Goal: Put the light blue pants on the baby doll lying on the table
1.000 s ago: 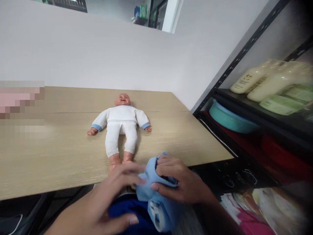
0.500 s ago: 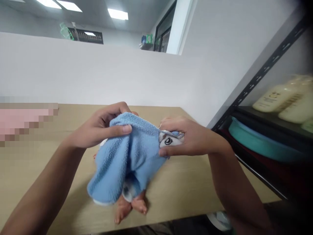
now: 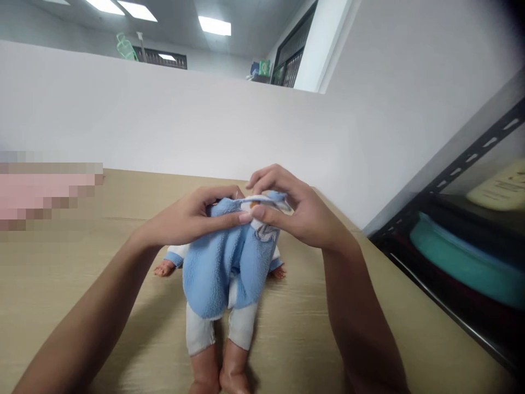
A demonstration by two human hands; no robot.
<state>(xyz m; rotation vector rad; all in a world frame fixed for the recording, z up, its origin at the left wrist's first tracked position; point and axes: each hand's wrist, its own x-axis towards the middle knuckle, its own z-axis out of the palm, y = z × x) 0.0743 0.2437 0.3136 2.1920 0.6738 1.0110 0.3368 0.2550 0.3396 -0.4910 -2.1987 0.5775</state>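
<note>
Blue garment (image 3: pixel 211 262): we seem to be sorting its edge over the doll (image 3: pixel 241 328).
Left hand (image 3: pixel 182 216), right hand (image 3: pixel 307 212): fingers gripping it.
Next move: likely calls for careful spreading.

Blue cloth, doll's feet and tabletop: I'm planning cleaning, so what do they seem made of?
Blue cloth: probably fleece or terry, matte, with nubbly pile.
Doll's feet: likely vinyl or plastic, smooth with soft highlights.
Tabletop: wood or wood-look laminate, satin, by its grain streaks.
</note>
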